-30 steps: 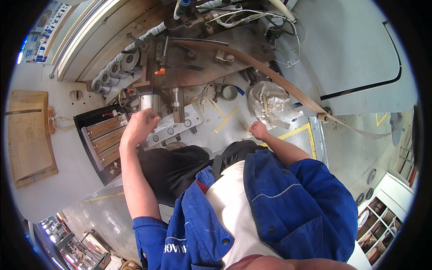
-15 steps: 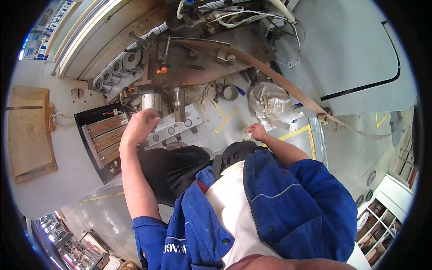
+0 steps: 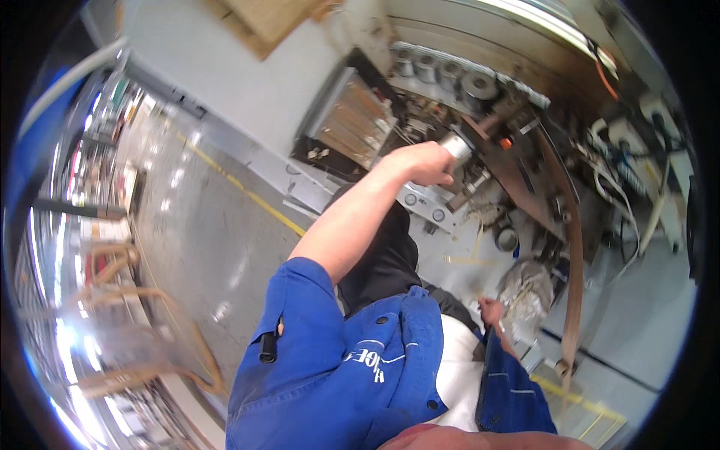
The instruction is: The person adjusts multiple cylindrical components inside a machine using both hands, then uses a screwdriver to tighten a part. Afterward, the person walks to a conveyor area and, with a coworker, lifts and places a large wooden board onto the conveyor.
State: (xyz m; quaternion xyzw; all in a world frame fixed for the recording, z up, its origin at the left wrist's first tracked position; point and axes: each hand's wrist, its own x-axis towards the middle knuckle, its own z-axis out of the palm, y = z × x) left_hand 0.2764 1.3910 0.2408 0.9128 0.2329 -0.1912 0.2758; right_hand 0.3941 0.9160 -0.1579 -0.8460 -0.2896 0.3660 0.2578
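Observation:
My left hand [image 3: 427, 162] is closed, its fingers curled against the end of a silver metal cylinder [image 3: 457, 145] on the machine. Whether anything lies inside those fingers is hidden. Beneath it runs a light panel with round gauges [image 3: 438, 215]. My right hand [image 3: 491, 310] hangs low by my thigh, fingers drawn together, beside a crumpled clear plastic bag [image 3: 527, 291]. What it pinches, if anything, is too small to make out. Above the cylinder, a brown metal plate [image 3: 517, 178] carries a small orange piece [image 3: 505, 143].
A long brown belt [image 3: 574, 277] hangs down on the right. An open black-framed box with brown bars [image 3: 352, 120] and several metal rollers [image 3: 480, 87] sit further back. A round can [image 3: 507, 240] is near the bag. On the left, a yellow line [image 3: 251, 193] crosses the grey floor.
The view has swung to the left, so the machine now appears further right and tilted, and more floor shows. My left hand stays by the silver cylinder; my right hand stays near the bag.

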